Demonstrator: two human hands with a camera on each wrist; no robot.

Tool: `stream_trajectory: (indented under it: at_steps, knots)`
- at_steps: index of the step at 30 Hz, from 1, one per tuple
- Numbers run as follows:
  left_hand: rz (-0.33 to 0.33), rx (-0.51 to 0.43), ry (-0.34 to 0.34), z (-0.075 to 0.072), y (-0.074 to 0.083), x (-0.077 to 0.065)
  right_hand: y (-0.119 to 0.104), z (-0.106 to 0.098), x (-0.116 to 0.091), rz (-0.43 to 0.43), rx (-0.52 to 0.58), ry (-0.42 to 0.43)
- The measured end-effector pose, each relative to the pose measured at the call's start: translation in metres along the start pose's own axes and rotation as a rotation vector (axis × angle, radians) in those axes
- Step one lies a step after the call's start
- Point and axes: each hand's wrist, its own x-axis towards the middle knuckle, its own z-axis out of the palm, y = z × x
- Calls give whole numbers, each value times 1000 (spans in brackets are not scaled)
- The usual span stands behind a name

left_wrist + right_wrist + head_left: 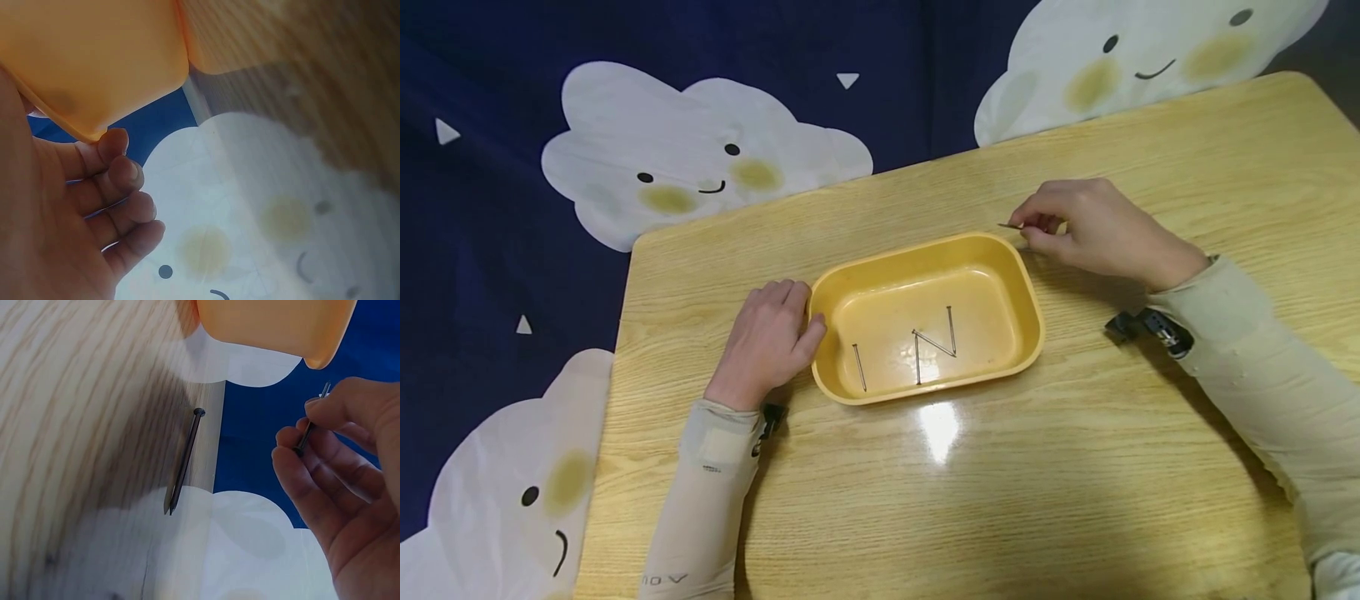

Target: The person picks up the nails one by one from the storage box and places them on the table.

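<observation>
A yellow plastic tray (910, 268) stands on the table, with several nails lying on its floor. One nail (860, 367) lies alone toward the left; three others (935, 342) form an N shape. My left hand (765, 337) grips the tray's left end, thumb over the rim and fingers outside. Beyond the tray's far right corner, my right hand (1093, 225) pinches a nail (306, 436) between thumb and fingers, above the table. Below that hand, another nail (186, 459) lies on the wood, mostly hidden in the head view.
The wooden table (1000, 500) ends at its far and left edges against a dark blue cloth (917, 75) printed with white clouds. A small black camera (1150, 329) sits on the right wrist, and another (769, 423) on the left.
</observation>
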Motion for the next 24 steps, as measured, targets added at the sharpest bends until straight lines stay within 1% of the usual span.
stream_trajectory:
  at_steps: [15, 24]
  knots:
    - [0, 1, 8, 1, 1, -1, 5, 4, 0, -6, -15, -52]
    - [3, 30, 18, 1, 0, -1, 5, 6, -1, 25, -16, -90]
